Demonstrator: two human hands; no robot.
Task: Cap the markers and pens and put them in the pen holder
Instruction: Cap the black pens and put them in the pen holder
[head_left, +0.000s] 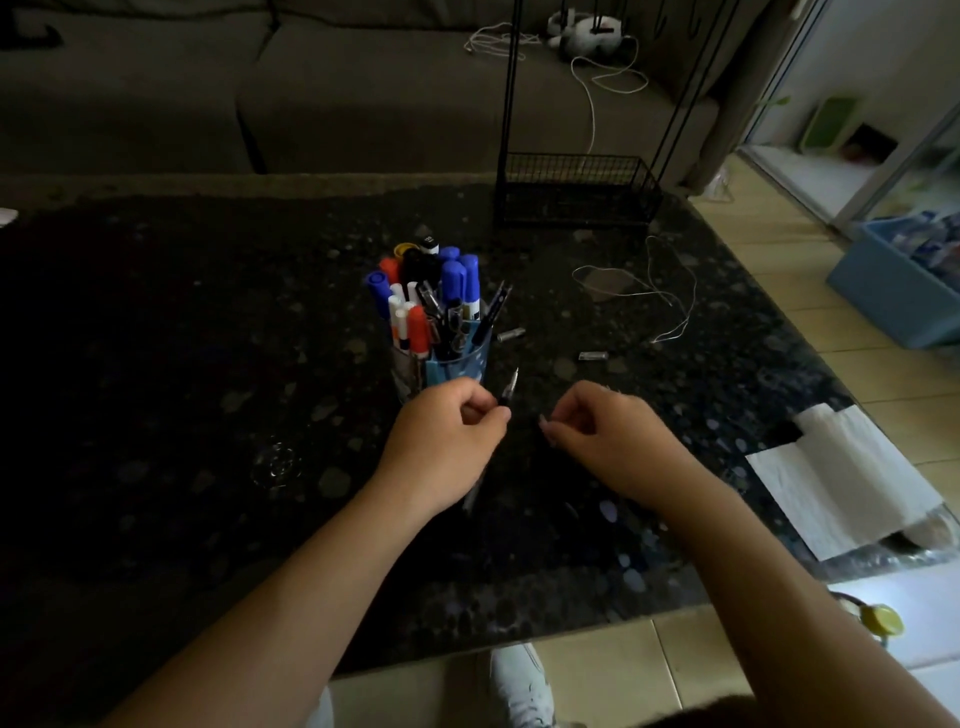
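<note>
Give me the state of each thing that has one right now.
pen: uncapped, tip up, pinched in left hand.
right hand: fingers curled; contents unclear.
pen holder: upright, crowded.
markers: capped, standing in pen holder.
loose cap: lying on table beside holder.
second loose cap: lying on table, farther right.
paper towel: spread flat at table edge.

You're in a home living room. A grey sofa (311, 93) sits behind the dark speckled table (208, 364). A stuffed toy (587, 31) lies on its cushions, tiled floor (779, 270) alongside.
</note>
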